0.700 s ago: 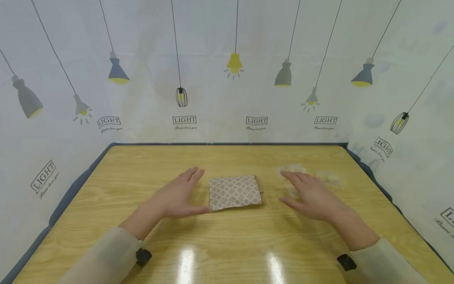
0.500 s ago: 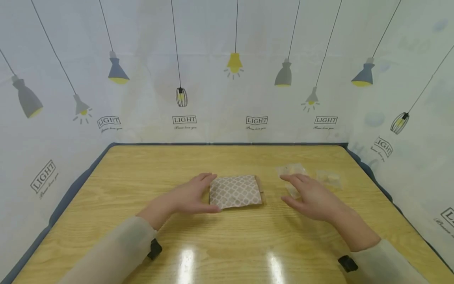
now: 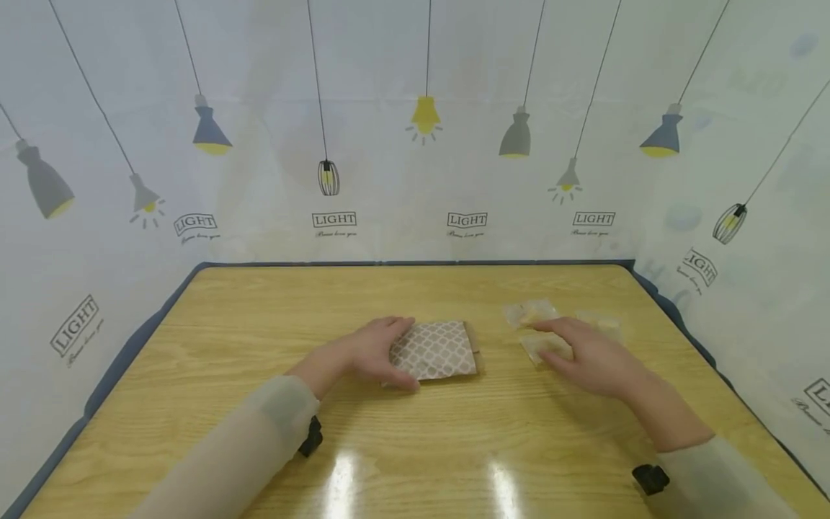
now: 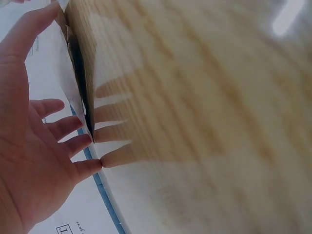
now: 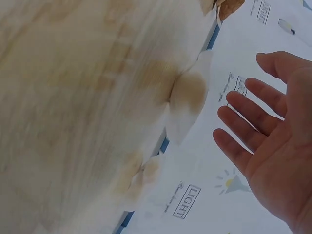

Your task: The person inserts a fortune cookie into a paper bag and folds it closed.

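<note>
Wood-grain worktop (image 3: 259, 310) across my view. Left hand (image 3: 369, 353) released, fingers spread; right hand (image 3: 593, 360) released too, fingers loose. Patterned packet (image 3: 441, 351) lies between them, left end amid left thumb and fingers, contact I cannot tell; right hand apart. Three small clear packets (image 3: 527, 314) near right hand.

Glossy wood-grain tabletop (image 3: 259, 303), matt paper packet (image 3: 444, 349); translucent, filmy plastic sachets (image 3: 522, 313)

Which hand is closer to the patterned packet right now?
Left. The left hand is at the left end of the patterned packet; the right hand is apart from it, off to its right, near the small clear packets.
</note>
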A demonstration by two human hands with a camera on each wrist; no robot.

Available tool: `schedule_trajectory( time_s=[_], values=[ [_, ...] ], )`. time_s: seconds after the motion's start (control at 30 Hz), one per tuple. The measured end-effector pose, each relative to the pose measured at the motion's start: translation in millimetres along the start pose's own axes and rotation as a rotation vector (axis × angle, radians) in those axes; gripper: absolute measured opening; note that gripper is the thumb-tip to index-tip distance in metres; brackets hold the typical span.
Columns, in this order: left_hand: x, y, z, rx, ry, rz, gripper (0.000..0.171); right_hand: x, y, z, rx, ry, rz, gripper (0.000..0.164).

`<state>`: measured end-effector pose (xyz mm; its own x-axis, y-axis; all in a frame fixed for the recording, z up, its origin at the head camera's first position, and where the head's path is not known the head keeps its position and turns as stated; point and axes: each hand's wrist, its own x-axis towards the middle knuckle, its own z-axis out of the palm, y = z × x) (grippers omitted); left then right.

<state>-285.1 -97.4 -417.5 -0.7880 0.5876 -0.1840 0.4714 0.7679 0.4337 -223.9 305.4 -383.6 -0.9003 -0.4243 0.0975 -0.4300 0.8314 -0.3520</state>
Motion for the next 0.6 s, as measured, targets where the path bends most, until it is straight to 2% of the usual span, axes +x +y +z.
schedule_trajectory(
  time_s=[0.37,0.47,0.6],
  values=[
    [1.0,2.1,-0.7,-0.005,0.003,0.012,0.127,1,34,-4,0.010,-0.008,0.035,0.037],
    [-1.3,2.6,-1.6,-0.042,0.014,0.017,0.126,1,40,-3,0.028,-0.028,0.030,0.034],
    [-5.1,0.8,-1.0,-0.120,0.057,0.040,0.126,2,44,-2,0.059,-0.060,0.025,0.038]
  ],
)
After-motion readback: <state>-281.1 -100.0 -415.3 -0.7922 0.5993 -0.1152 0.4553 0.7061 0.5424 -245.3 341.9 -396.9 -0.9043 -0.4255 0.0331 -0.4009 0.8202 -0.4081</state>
